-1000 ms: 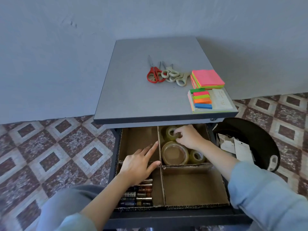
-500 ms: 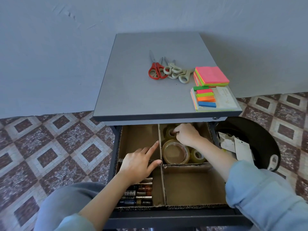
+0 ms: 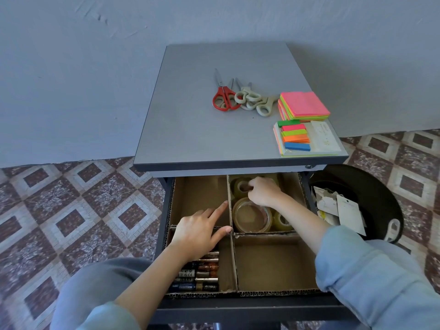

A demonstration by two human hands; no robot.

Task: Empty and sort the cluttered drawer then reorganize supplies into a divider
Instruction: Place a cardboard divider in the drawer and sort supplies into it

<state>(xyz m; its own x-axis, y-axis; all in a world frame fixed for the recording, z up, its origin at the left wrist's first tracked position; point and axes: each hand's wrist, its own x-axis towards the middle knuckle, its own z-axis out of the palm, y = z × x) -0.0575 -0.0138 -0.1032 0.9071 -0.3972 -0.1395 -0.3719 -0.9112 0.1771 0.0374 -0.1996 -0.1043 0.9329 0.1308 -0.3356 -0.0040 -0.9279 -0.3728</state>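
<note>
Drawer (image 3: 238, 310): pulled out under the surface, dark front rim nearest.
Divider (image 3: 234, 263): brown cardboard, four compartments, set inside the drawer.
Batteries (image 3: 197, 275): near-left compartment, lying sideways in a row, far end hidden under the left wrist.
Left grip (image 3: 197, 232): spread flat, palm over the cross wall above the batteries; index finger stretched to the centre wall, thumb at the crossing of the walls. Holding nothing.
Large tape roll (image 3: 252, 215): far-right compartment, lying flat, just beside the centre wall and under the right wrist.
Small tape roll (image 3: 281, 221): same compartment, right of the large one, touching it, partly hidden by the right forearm.
Right grip (image 3: 264, 194): curled, fingertips pinching the back tape roll (image 3: 240, 186) at its rim and core; roll tilted at the compartment's far end, near the centre wall.
Bin (image 3: 371, 186): black, on the floor right of the drawer, paper scraps (image 3: 342, 206) inside.
Surface (image 3: 190, 120): grey, above the drawer.
Index flags (image 3: 295, 136): near-right corner, coloured strips on a pad.
Sticky notes (image 3: 303, 106): pink-topped stack just behind the flags.
Red scissors (image 3: 223, 101): left of the notes, touching the beige scissors (image 3: 252, 101), handles tangled.
</note>
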